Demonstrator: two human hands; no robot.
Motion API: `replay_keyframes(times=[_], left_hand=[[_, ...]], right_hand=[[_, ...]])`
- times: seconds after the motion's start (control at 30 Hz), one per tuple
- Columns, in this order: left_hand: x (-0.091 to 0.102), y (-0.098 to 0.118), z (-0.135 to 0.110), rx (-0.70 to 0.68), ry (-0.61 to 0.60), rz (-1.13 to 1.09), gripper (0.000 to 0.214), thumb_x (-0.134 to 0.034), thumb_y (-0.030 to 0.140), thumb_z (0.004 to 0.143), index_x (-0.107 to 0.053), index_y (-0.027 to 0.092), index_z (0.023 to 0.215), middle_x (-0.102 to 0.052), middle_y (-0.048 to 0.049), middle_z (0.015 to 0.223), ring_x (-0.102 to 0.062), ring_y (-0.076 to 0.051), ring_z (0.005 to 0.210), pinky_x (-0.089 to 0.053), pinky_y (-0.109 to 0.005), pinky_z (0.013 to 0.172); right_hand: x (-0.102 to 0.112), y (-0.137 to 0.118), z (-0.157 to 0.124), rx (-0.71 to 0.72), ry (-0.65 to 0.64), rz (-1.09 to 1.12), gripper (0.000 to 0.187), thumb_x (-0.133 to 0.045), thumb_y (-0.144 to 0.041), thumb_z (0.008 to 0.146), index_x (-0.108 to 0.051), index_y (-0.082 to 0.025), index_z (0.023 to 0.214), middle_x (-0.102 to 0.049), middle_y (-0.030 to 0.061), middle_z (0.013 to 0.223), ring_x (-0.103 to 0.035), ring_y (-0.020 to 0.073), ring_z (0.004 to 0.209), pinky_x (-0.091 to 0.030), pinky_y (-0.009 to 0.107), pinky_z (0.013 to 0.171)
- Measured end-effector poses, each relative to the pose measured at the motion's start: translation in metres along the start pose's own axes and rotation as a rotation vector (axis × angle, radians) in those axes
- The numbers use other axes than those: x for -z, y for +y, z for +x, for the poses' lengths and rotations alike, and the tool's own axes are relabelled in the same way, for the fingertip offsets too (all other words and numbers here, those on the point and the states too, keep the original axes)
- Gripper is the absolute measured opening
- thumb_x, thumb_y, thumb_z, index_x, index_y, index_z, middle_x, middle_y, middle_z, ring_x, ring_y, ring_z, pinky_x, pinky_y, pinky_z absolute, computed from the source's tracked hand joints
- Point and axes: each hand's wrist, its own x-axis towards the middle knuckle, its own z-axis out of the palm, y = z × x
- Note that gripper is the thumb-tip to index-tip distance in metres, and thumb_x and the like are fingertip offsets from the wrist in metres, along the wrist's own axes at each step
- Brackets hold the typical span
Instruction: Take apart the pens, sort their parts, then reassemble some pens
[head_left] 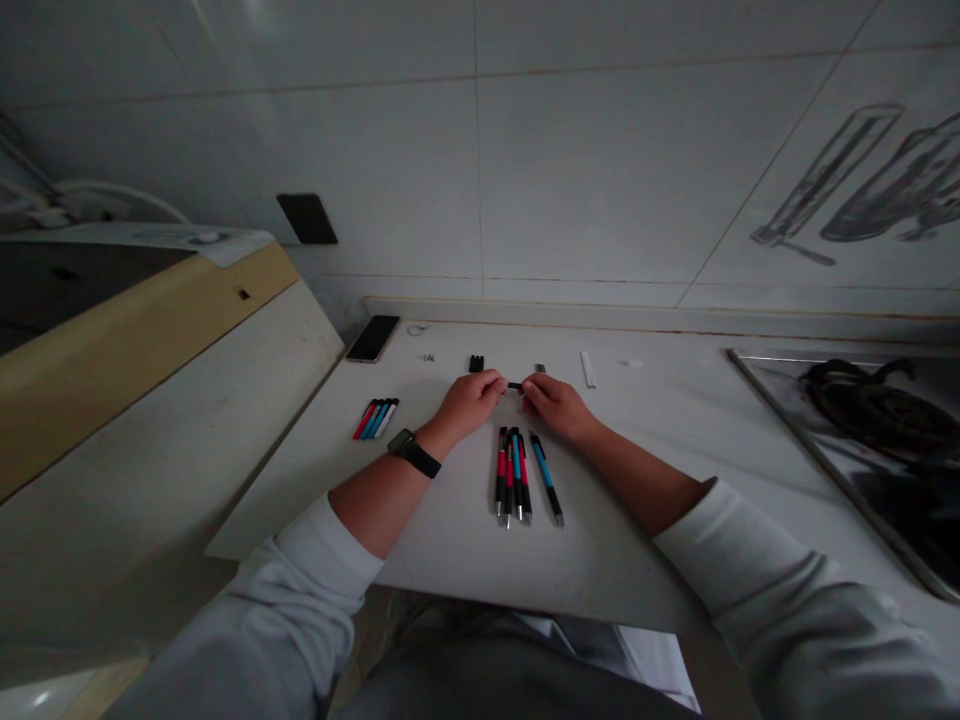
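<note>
My left hand (472, 398) and my right hand (553, 402) meet over the white counter (660, 470), fingers pinched on a small dark pen part (514, 386) held between them. A black watch (413, 452) sits on my left wrist. Just in front of my hands lie several red and blue pens (513, 474) side by side, with one blue pen (547, 476) slightly apart to the right. Another small group of pens (376, 418) lies to the left.
A phone (373, 337) lies at the counter's back left. Small black parts (476, 363), a white piece (587, 368) and tiny bits (427, 356) lie near the tiled wall. A gas hob (877, 420) is set in at the right.
</note>
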Motion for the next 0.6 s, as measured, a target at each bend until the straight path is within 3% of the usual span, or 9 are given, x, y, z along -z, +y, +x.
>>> replay_keyframes(times=[0.1, 0.27, 0.4, 0.6], left_hand=[[-0.0004, 0.0005, -0.0002, -0.008, -0.006, 0.018, 0.032, -0.048, 0.04, 0.1, -0.065, 0.02, 0.081, -0.065, 0.0003, 0.07, -0.059, -0.016, 0.068, -0.043, -0.027, 0.066], [0.0011, 0.0031, -0.0013, -0.023, -0.017, 0.026, 0.033, -0.047, 0.039, 0.101, -0.064, 0.02, 0.08, -0.065, 0.0002, 0.071, -0.059, -0.015, 0.068, -0.042, -0.027, 0.067], [-0.0008, 0.0022, -0.0017, 0.012, -0.022, 0.003, 0.034, -0.046, 0.042, 0.1, -0.062, 0.021, 0.079, -0.065, 0.0004, 0.069, -0.059, -0.016, 0.066, -0.041, -0.027, 0.065], [0.0053, 0.0023, 0.0012, 0.108, 0.023, -0.067, 0.042, -0.043, 0.047, 0.102, -0.061, 0.021, 0.075, -0.064, 0.0001, 0.065, -0.061, -0.016, 0.063, -0.043, -0.028, 0.063]], right_hand=[[-0.0001, -0.0001, 0.0003, 0.005, 0.027, -0.004, 0.027, -0.057, -0.045, 0.093, -0.06, -0.023, 0.107, -0.067, 0.0002, 0.08, -0.059, 0.0167, 0.07, -0.044, 0.029, 0.069], [-0.0013, 0.0029, 0.0014, 0.012, -0.008, -0.001, 0.026, -0.046, -0.041, 0.098, -0.061, -0.022, 0.092, -0.067, 0.0008, 0.077, -0.059, 0.0161, 0.07, -0.044, 0.03, 0.072], [-0.0024, 0.0059, 0.0016, 0.034, 0.054, 0.002, 0.018, -0.06, -0.036, 0.089, -0.059, -0.023, 0.101, -0.066, 0.0005, 0.083, -0.058, 0.0164, 0.072, -0.044, 0.029, 0.069], [-0.0016, 0.0049, 0.0004, 0.035, 0.155, 0.047, 0.019, -0.059, -0.037, 0.089, -0.058, -0.023, 0.104, -0.065, 0.0011, 0.086, -0.057, 0.0161, 0.071, -0.045, 0.029, 0.069]])
